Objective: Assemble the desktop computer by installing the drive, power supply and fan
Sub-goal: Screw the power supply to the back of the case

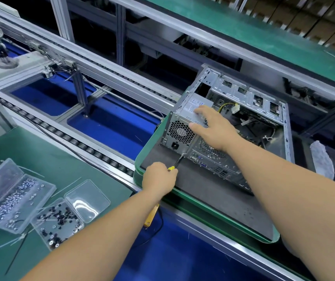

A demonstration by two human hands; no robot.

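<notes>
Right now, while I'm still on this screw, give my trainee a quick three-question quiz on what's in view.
1. True or false: the right hand rests on top of the power supply in the computer case.
2. Which tool does the left hand grip?
A. pliers
B. screwdriver
C. tweezers
3. Fill in: the screwdriver tip meets the case's rear panel at the lower ____ of the power supply.

Key: 1 true; 2 B; 3 corner.
</notes>
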